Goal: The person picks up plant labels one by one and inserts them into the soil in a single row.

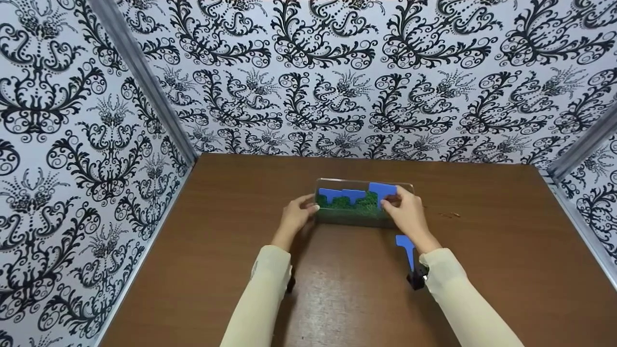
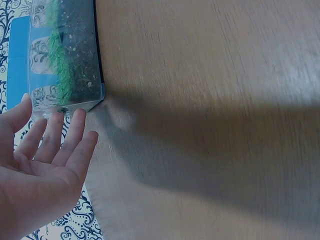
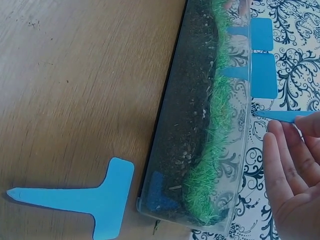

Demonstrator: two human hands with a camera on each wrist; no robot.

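Note:
A clear rectangular planter (image 1: pixel 348 220) with dark soil and green grass (image 3: pixel 220 120) stands on the table. Two blue T-shaped plant labels (image 1: pixel 329 193) (image 1: pixel 354 194) are upright in its grass toward the left. Over the right part, my right hand (image 1: pixel 409 212) pinches another blue plant label (image 3: pixel 281 116) between thumb and fingers; its pointed tip is above the grass, near the rim in the right wrist view. My left hand (image 1: pixel 295 217) is at the planter's left end, fingers spread and loosely bent, fingertips right at the wall.
One more blue plant label (image 3: pixel 112 195) lies flat on the brown table (image 1: pixel 231 270), in front of the planter's right end. Small brown bits (image 1: pixel 450 215) lie to the right. Patterned walls (image 1: pixel 337 96) enclose the table at the back and sides.

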